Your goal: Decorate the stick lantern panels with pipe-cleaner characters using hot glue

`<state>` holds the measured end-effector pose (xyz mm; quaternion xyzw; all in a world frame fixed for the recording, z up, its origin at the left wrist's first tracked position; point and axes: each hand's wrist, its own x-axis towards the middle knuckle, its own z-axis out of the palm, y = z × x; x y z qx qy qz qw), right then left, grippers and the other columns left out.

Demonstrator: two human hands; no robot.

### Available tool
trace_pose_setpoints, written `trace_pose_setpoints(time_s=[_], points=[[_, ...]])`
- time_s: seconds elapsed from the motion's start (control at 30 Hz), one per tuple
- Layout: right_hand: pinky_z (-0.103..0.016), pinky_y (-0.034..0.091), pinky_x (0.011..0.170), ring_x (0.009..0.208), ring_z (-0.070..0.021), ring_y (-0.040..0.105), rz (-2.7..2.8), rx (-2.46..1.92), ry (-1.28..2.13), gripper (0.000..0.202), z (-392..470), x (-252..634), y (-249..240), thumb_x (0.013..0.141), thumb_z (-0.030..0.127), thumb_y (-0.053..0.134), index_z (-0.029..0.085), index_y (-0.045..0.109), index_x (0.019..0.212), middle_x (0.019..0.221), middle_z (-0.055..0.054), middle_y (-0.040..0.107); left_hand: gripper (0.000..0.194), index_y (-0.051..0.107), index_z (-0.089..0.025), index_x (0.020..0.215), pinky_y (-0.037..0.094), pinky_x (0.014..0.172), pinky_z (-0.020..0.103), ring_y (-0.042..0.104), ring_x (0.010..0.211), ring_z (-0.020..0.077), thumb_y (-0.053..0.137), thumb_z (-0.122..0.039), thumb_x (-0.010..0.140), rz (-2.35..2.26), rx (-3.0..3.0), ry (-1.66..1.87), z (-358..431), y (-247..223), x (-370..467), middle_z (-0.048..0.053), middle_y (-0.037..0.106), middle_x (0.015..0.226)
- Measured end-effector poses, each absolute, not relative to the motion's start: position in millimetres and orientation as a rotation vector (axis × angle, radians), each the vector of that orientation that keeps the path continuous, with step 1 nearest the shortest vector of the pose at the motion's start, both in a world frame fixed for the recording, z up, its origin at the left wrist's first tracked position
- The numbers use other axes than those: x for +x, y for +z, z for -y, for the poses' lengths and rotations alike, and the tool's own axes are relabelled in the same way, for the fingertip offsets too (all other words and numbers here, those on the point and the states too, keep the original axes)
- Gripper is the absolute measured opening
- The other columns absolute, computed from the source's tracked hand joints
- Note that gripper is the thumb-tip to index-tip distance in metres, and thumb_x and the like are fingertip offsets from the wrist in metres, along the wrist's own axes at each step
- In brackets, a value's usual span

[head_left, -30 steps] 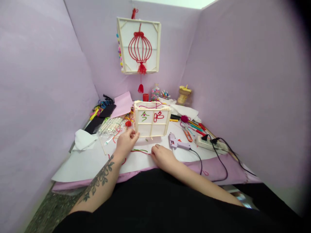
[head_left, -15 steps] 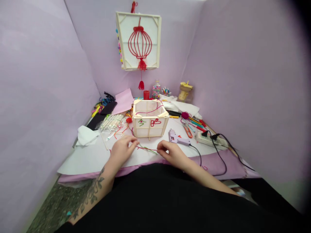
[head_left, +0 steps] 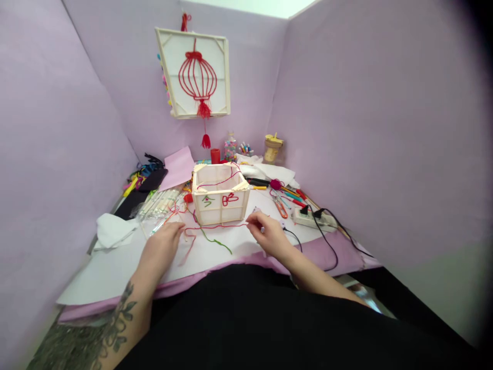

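A strand of red yarn (head_left: 215,226) stretches nearly level between my two hands, just in front of the box-shaped lantern frame (head_left: 233,216). My left hand (head_left: 164,245) pinches it near its left end, where a loose tail hangs down, blurred. At the other end my right hand (head_left: 269,235) grips it between thumb and fingertips. The frame is made of pale sticks with white panels; green and red yarn characters sit on its front. Below the strand, a piece of green yarn (head_left: 217,242) lies on the white sheet. My right hand mostly covers the glue gun.
Behind the frame hangs a finished lantern (head_left: 192,77) with a red yarn design. On the right are a power strip (head_left: 314,220) with black cables, orange-handled scissors (head_left: 282,208) and markers. White cloth (head_left: 114,231) and bagged sticks (head_left: 162,203) lie left.
My hands have moved apart, drawing the red yarn out longer between them. The left hand went left. The whole view has shifted a little to the right.
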<state>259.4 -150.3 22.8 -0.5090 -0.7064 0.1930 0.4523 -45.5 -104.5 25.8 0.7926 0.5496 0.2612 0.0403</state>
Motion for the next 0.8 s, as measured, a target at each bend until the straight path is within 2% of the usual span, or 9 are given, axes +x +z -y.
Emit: trace_pose_setpoints(time_s=[0.1,0.17,0.23,0.3,0.47,0.6,0.8], points=[[-0.029,0.048,0.066,0.069,-0.0157,0.059,1.757,-1.233,0.526,0.008,152,252,22,0.085,0.022,0.052,0.022,0.058,0.091,0.080,-0.003,0.066,0.031,0.069,-0.020,0.101,0.052,0.089,0.040,0.066,0.101,0.0275,0.046,-0.037,0.088,-1.668,2.396,0.949,117,41,-37,0.011,0.072,0.106],[-0.029,0.048,0.067,0.069,-0.0154,0.059,1.813,-1.195,0.547,0.007,156,242,24,0.087,0.022,0.052,0.021,0.058,0.089,0.079,-0.003,0.066,0.032,0.069,-0.021,0.105,0.056,0.077,0.033,0.069,0.083,0.0209,0.047,-0.037,0.089,-1.436,2.310,0.983,129,47,-14,0.009,0.071,0.105],[-0.028,0.048,0.067,0.070,-0.0150,0.060,1.889,-1.122,0.555,0.008,161,233,27,0.088,0.022,0.050,0.021,0.058,0.087,0.079,-0.003,0.066,0.037,0.062,-0.022,0.121,0.055,0.063,0.027,0.066,0.062,0.0134,0.049,-0.035,0.089,-1.176,2.201,0.882,141,47,14,0.008,0.070,0.110],[-0.027,0.048,0.069,0.073,-0.0147,0.061,1.947,-1.037,0.564,0.009,165,228,30,0.088,0.021,0.049,0.021,0.058,0.086,0.082,-0.003,0.067,0.042,0.057,-0.021,0.128,0.054,0.061,0.025,0.066,0.064,0.0132,0.053,-0.032,0.088,-1.013,2.135,0.740,148,43,36,0.007,0.072,0.106],[-0.025,0.046,0.065,0.069,-0.0139,0.059,1.908,-1.033,0.503,0.009,166,238,32,0.089,0.020,0.049,0.021,0.058,0.086,0.078,-0.003,0.065,0.024,0.068,-0.020,0.104,0.050,0.063,0.023,0.066,0.068,0.0139,0.050,-0.030,0.091,-1.005,2.094,0.750,147,31,48,0.001,0.072,0.079],[-0.025,0.044,0.061,0.064,-0.0134,0.056,1.846,-1.090,0.524,0.006,163,246,28,0.087,0.020,0.052,0.021,0.057,0.085,0.075,-0.001,0.063,0.022,0.068,-0.019,0.089,0.047,0.062,0.024,0.063,0.065,0.0131,0.050,-0.031,0.091,-1.105,2.170,0.809,143,28,41,0.000,0.070,0.074],[-0.026,0.045,0.063,0.067,-0.0143,0.057,1.769,-1.138,0.579,0.005,160,242,26,0.085,0.022,0.052,0.021,0.057,0.086,0.075,-0.001,0.062,0.019,0.067,-0.017,0.079,0.044,0.062,0.024,0.059,0.065,0.0134,0.054,-0.029,0.085,-1.171,2.058,0.891,142,31,44,0.001,0.067,0.071]])
